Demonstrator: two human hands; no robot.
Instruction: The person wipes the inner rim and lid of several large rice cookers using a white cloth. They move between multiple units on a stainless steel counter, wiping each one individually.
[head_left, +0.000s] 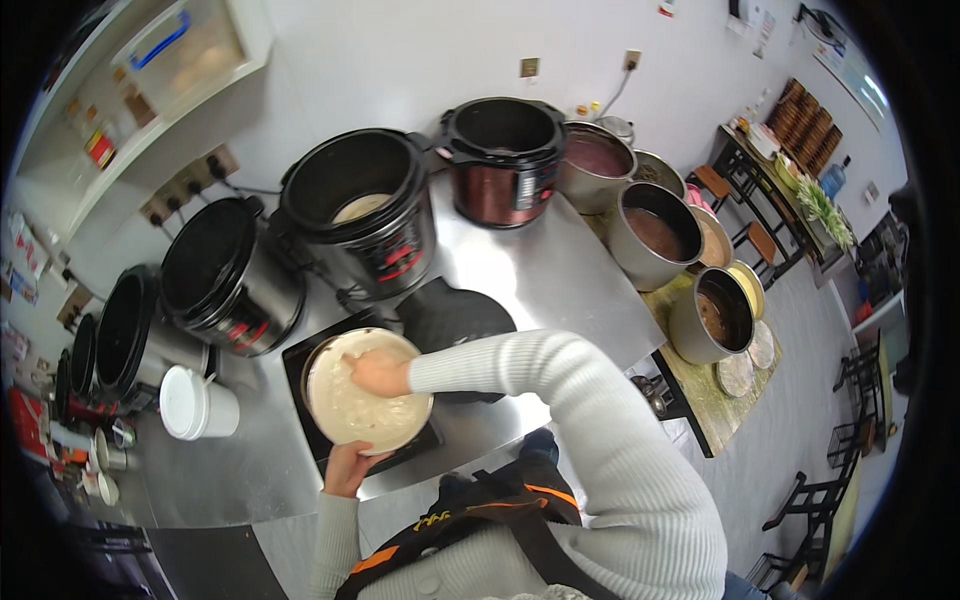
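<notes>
A pale round bowl (418, 429) sits over a black cooktop (304, 356) on the steel counter. Cloudy, cream-coloured wet contents (382, 416) fill much of it. My left hand (351, 469) grips the bowl's near rim, thumb on the edge and fingers underneath. My right hand (379, 373) reaches in from the right, its fingers dipped into the wet contents. The fingertips are hidden there, so I cannot tell whether they close on anything. A black round lid-like piece (457, 319) lies beside the bowl, partly behind my right sleeve.
Large electric pressure cookers stand along the wall, including an uncovered black one (397, 262) and a red one (495, 187). A white lidded bucket (217, 409) stands left of the cooktop. Several metal pots (637, 259) crowd the side table (739, 409) at right. A shelf (150, 146) overhangs the left.
</notes>
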